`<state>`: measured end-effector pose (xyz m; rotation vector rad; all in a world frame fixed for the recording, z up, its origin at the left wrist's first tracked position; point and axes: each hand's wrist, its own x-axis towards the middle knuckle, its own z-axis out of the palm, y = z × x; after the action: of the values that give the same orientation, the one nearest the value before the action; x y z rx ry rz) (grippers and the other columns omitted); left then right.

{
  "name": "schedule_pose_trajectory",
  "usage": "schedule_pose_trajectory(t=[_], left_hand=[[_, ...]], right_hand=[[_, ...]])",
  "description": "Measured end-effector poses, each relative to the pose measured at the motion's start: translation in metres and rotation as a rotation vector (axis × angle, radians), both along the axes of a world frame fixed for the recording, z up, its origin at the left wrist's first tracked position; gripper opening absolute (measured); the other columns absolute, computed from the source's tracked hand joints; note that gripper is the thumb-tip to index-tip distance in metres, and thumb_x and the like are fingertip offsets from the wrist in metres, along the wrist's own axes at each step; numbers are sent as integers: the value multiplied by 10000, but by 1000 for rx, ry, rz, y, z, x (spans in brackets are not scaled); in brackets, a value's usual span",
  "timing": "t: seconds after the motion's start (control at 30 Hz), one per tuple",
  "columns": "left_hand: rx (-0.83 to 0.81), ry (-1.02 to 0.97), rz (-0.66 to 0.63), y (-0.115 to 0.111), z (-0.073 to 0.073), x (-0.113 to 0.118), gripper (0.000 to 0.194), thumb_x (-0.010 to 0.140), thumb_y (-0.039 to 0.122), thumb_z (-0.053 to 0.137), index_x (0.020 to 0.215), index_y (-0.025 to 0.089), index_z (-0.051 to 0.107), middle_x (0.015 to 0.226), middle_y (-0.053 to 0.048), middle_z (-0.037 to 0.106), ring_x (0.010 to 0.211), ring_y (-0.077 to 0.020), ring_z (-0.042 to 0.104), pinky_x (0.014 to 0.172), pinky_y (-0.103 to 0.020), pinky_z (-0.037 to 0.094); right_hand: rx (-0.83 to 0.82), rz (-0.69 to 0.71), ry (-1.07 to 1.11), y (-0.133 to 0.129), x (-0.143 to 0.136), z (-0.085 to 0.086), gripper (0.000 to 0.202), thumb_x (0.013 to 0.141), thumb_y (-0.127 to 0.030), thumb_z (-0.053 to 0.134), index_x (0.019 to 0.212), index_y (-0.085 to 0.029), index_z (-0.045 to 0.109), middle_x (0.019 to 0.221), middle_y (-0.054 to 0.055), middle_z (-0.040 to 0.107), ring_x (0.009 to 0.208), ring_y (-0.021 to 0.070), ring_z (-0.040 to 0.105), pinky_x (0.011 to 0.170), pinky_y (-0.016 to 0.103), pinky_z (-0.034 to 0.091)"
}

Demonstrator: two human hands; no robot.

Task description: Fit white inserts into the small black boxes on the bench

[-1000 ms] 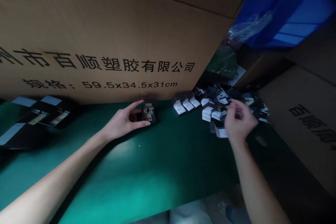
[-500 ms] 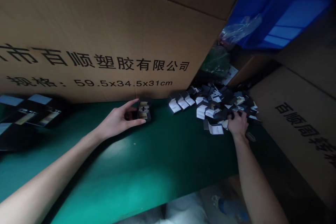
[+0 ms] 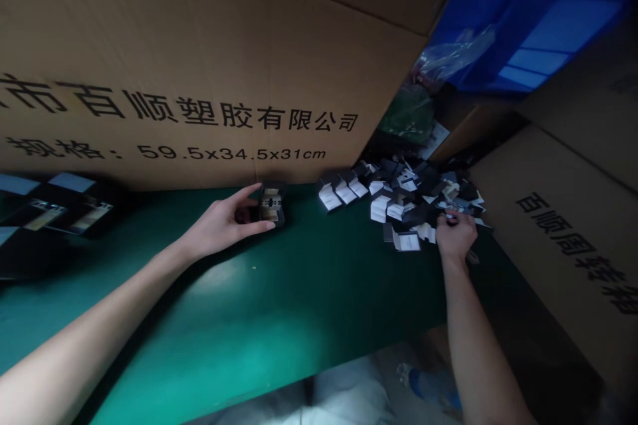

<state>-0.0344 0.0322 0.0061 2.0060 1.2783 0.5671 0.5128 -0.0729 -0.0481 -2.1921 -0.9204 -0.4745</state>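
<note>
Two cartons [image 3: 214, 46] bound the green table [image 3: 299, 305] behind and at right; small dark-and-white pieces [image 3: 401, 211] crowd the corner between. Open surface spreads toward the near edge. Left hand [image 3: 219, 226]: thumb and forefinger hold a small dark case [image 3: 272, 204] at its left side. Right hand [image 3: 456, 236]: fingers bunched among the pieces; any contents cannot be told.

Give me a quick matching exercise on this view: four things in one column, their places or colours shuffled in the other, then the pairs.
1. left hand
2. right hand
3. table top
4. large carton

A. green
B. at the pile of small dark-and-white pieces
C. brown, with black printing
D. around the small dark case

Pairs: 1-D, 2-B, 3-A, 4-C
</note>
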Motion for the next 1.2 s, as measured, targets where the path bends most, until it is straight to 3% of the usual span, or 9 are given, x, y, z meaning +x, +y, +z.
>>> schedule_pose_trajectory(t=[0.13, 0.23, 0.5, 0.67, 0.77, 0.83, 0.93, 1.03, 1.2], left_hand=[[-5, 1, -11, -1, 2, 1, 1147, 780, 810, 740, 1707, 229, 396, 1408, -151, 752, 1072, -345, 774, 867, -424, 649], [-11, 7, -9, -1, 2, 2, 1152, 787, 816, 730, 1714, 229, 378, 1422, -152, 743, 1107, -352, 764, 894, -437, 644], [-25, 18, -12, -2, 4, 2, 1177, 779, 841, 713, 1720, 225, 367, 1441, -152, 732, 1093, -355, 762, 903, -441, 639], [-21, 13, -9, -2, 4, 1, 1160, 782, 838, 714, 1721, 250, 369, 1445, -141, 733, 1117, -366, 759, 916, -449, 635], [-25, 4, -16, -2, 2, 1, 1152, 787, 823, 727, 1721, 251, 371, 1443, -146, 733, 1097, -353, 758, 914, -439, 630], [-22, 1, -16, -2, 1, 1, 1143, 792, 812, 732, 1720, 251, 373, 1433, -147, 739, 1071, -345, 761, 890, -429, 631], [-9, -10, -19, -1, 0, 1, 1139, 792, 805, 739, 1717, 244, 383, 1421, -151, 745, 1061, -349, 765, 870, -429, 631], [-5, -32, -14, -1, -1, 1, 1133, 774, 785, 771, 1705, 246, 412, 1400, -149, 757, 1043, -346, 774, 869, -426, 635], [-11, -50, -19, -2, -2, 1, 1137, 775, 772, 787, 1705, 233, 414, 1417, -156, 748, 1043, -339, 778, 910, -429, 636]], right_hand=[[134, -46, 3, -6, 1, 0, 190, 744, -221, 596, 919, -178, 659, 868, 79, 624, 842, 249, 594, 993, 476, 540], [200, -56, 31, -7, 2, -3, 257, 757, -227, 601, 1005, -172, 644, 898, 72, 646, 786, 214, 593, 898, 417, 577], [261, -40, 41, -7, -2, 2, 264, 773, -254, 574, 920, -129, 754, 1122, 179, 679, 821, 214, 669, 898, 427, 618], [191, 238, 140, -30, -30, 3, 390, 857, -461, 609, 1033, -164, 790, 1106, 156, 730, 943, 259, 721, 815, 410, 631], [61, 453, 220, -52, -43, -3, 490, 841, -504, 689, 1220, -204, 768, 1346, 165, 702, 1220, 305, 700, 941, 446, 635], [23, 501, 254, -62, -46, -8, 532, 838, -474, 705, 1300, -214, 741, 1413, 162, 688, 1296, 313, 680, 1061, 502, 597], [28, 462, 340, -69, -45, -15, 568, 837, -444, 694, 1343, -187, 723, 1338, 165, 746, 1226, 308, 733, 1129, 550, 556], [105, 355, 350, -68, -44, -16, 536, 831, -450, 679, 1267, -149, 763, 1227, 181, 793, 1116, 312, 781, 1067, 535, 599], [400, 127, 165, -63, -64, 13, 471, 841, -487, 680, 1087, -108, 813, 1026, 210, 816, 927, 341, 803, 925, 531, 650]])
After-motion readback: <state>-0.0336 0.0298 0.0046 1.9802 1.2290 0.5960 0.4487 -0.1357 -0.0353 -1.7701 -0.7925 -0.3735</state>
